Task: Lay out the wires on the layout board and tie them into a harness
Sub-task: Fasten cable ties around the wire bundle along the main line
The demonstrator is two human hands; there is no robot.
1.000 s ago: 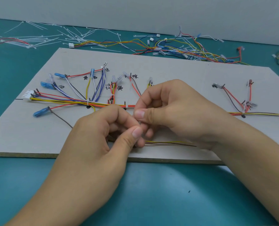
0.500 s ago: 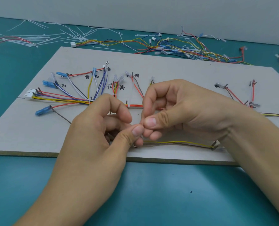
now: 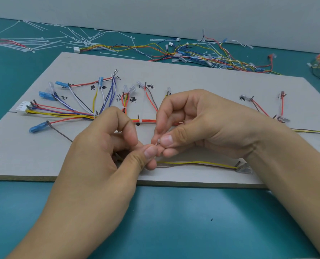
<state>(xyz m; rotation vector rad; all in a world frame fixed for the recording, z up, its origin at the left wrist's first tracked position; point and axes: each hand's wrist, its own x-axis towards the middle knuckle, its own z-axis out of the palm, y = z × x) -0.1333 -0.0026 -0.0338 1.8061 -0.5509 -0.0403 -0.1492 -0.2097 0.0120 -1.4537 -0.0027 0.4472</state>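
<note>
**A:** What is being worked on, and where is it?

**B:** A small white piece, judged to be a cable tie (image 3: 157, 144), is pinched between both hands just above the near part of the layout board (image 3: 193, 71). Most of it is hidden by fingers. A yellow wire (image 3: 193, 162), with a brown one beside it, is led from under the hands rightward to a clear terminal (image 3: 246, 169) at a pin.

**A:** How are the grips set?

**B:** The grip of the left hand (image 3: 103, 146) is clamped on the tie, thumb against fingertips. The right hand (image 3: 202, 124) is pinched on it from the other side.

**A:** How is this step best done?

**B:** The tail should be fed through the head and drawn snug, not crushing. The wires should be held flat and parallel, so the terminal is not dragged off its pin.

**A:** What is seen farther out?

**B:** Behind the hands, a tied orange trunk (image 3: 146, 120) is laid toward a white connector (image 3: 22, 107). Beyond the board, spare ties (image 3: 77, 41) and loose wires (image 3: 202, 57) are scattered on the teal surface (image 3: 174, 221).
</note>
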